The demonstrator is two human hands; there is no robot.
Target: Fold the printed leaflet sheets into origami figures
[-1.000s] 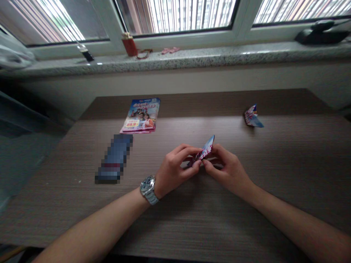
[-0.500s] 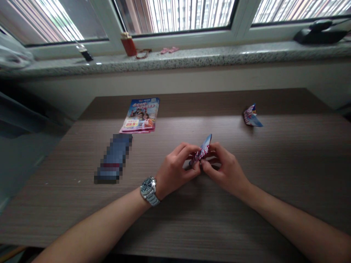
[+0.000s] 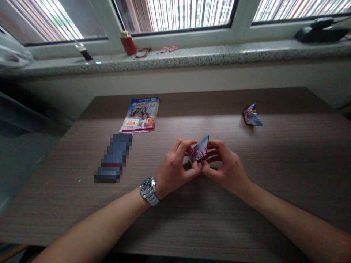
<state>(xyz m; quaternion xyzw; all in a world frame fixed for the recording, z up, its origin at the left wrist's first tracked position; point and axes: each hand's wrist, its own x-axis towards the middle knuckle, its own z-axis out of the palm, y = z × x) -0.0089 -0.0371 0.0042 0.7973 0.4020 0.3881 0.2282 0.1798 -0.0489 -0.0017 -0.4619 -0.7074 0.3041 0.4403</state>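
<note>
Works at a broad wood-grain table (image 3: 175, 233); faces a window (image 3: 192, 16) past the far edge, above a speckled sill (image 3: 219, 53); uses both bare hands near the middle, close together; with the left hand (image 3: 174, 160), grips the left side of a small folded paper (image 3: 199, 150) between thumb and fingers; with the right hand (image 3: 229, 166), holds the right side, fingers curled behind and thumb at the near edge, cannot tell how firmly; has a stack of leaflets (image 3: 141, 115) flat at far left, and a pixelated dark object (image 3: 113, 157) just nearer, too masked to identify; wears a metal watch (image 3: 149, 190) on the left wrist; holds the folded paper tilted, one corner pointing far; since a second ago, has turned a narrow sliver into a broader printed face, and spread the fingers wider; probably means opening or reshaping the folds rather than pressing flat; has a second folded piece (image 3: 252, 115) at far right, well apart from both hands.
</note>
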